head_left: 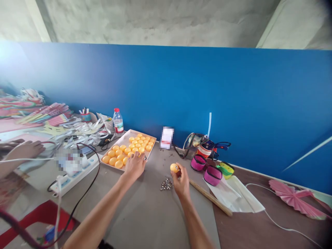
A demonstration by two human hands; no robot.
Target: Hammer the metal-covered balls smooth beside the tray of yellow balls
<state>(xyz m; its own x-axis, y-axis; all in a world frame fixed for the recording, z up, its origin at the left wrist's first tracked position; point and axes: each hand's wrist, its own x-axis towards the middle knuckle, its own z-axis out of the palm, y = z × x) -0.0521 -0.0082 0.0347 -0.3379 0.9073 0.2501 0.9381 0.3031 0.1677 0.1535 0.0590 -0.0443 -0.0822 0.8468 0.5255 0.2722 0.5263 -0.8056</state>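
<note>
My right hand [181, 179] grips an orange ball [174, 168] between thumb and fingers, above the grey table mat [145, 214]. Just left of it on the mat lies a small pile of shiny metal pieces [166, 184]. My left hand [136, 164] reaches over the near right edge of a shallow white tray [127, 134] that holds several orange balls [112, 161]. A small shiny piece [145, 158] shows at its fingertips, and the fingers look pinched together.
Behind stand a bottle [118, 121] and a blue partition [166, 86]. A power strip [77, 174] with cables lies left, near another person's hands [28, 150]. Rightward are a wooden stick [211, 197], magenta bands [212, 175], white sheets [245, 197] and a pink fan [293, 199].
</note>
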